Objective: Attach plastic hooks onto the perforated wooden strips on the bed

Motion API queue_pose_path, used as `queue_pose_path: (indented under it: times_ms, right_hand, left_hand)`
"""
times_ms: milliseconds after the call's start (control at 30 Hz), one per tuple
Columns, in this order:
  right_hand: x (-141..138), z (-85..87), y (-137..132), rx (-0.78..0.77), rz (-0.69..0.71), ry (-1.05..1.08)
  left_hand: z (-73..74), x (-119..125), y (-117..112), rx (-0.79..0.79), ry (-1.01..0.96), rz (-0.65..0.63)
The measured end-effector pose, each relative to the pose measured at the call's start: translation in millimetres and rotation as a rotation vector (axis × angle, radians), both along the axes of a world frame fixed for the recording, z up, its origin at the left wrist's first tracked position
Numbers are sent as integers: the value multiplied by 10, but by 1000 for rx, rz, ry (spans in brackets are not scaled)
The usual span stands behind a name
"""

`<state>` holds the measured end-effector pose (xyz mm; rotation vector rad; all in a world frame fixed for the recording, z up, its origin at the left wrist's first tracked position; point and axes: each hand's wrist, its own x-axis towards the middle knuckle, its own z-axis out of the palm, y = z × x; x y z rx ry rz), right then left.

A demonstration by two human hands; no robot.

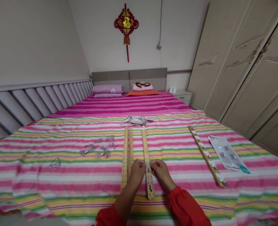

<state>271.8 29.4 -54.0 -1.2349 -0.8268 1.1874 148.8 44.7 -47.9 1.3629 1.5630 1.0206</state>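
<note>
A narrow wooden strip [145, 147] with rows of small holes lies lengthwise on the bed in front of me. Small metal fittings sit on its near part, one metal fitting [150, 187] close to the near end and another small metal piece [148, 169] between my hands. My left hand [137, 172] is closed in a pinch at the strip's left edge. On the opposite side, my right hand [160, 171] also pinches with bent fingers beside that piece. What the fingertips hold is too small to make out. Two more holed strips, a wooden strip [124, 157] and a shorter-looking strip [130, 144], lie left of my hands.
Several small clear packets [103, 147] are scattered at left, near a crumpled clear wrapper [55, 164]. Beyond the strips lies a plastic bag [137, 121]. Rightward are a strip bearing white round pieces [206, 154] and a blister pack [228, 154], all on the striped bedsheet [82, 188].
</note>
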Motion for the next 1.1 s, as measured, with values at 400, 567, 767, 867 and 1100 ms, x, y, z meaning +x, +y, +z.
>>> queue_pose_path:
  times_ms: [400, 567, 767, 867, 1100]
  right_hand:
    - [-11, -72, -41, 68, -52, -13]
    - [50, -51, -102, 7, -12, -27]
    - [54, -67, -102, 37, -38, -42]
    - [45, -73, -96, 69, -42, -40]
    - [35, -44, -116, 75, -57, -28]
  left_hand:
    - [-22, 38, -41, 20, 17, 12]
    - [266, -239, 72, 147, -77, -1]
    - [436, -975, 552, 238, 83, 339]
    - [386, -1195, 744, 227, 152, 413]
    - [353, -1240, 921, 214, 215, 417]
